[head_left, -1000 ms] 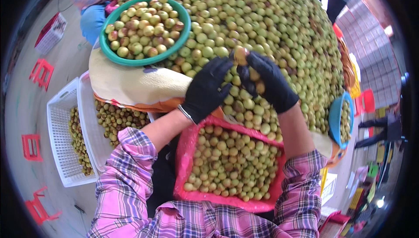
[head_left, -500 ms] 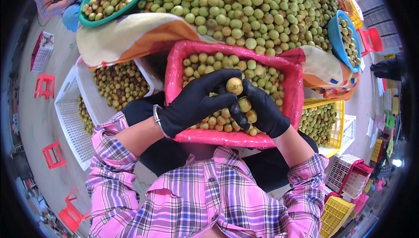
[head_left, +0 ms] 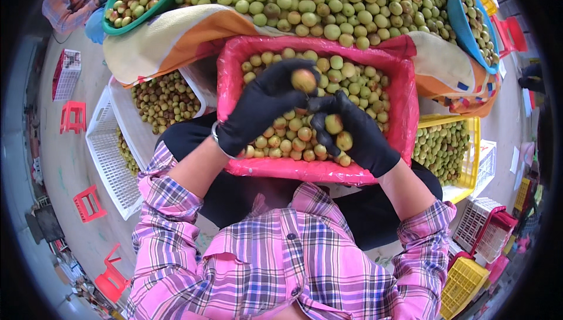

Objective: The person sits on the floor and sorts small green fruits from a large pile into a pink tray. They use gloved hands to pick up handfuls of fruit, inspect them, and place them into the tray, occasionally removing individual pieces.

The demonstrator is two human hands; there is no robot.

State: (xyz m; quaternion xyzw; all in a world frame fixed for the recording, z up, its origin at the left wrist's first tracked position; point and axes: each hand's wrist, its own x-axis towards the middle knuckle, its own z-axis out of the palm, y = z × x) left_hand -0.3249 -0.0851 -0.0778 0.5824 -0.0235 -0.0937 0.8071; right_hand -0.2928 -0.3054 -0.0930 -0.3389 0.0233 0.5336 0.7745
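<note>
Both of my hands wear black gloves over a crate lined with pink plastic point(head_left: 404, 114), which holds many green and brownish jujubes point(head_left: 352, 88). My left hand point(head_left: 252, 112) pinches one reddish-brown jujube point(head_left: 304, 80) in its fingertips above the crate's middle. Just to the right, my right hand point(head_left: 362, 144) is curled round a jujube point(head_left: 333, 123) and a second, yellowish jujube point(head_left: 344, 140), held against its fingers. A small gap separates the two hands. Parts of the left fingers are hidden behind the fruit.
Beyond the crate rises a large heap of jujubes point(head_left: 328, 3) edged by a patterned cloth point(head_left: 193, 26). A green basin point(head_left: 166, 2) and a blue basket point(head_left: 460, 26) flank it. White crates point(head_left: 108, 156) stand left, a yellow crate point(head_left: 473, 150) right. Another person's sleeve point(head_left: 73, 3) shows far left.
My left hand has moved up and away from the right with its jujube, which now shows a redder side. The right hand keeps its jujubes. The whole view has shifted slightly.
</note>
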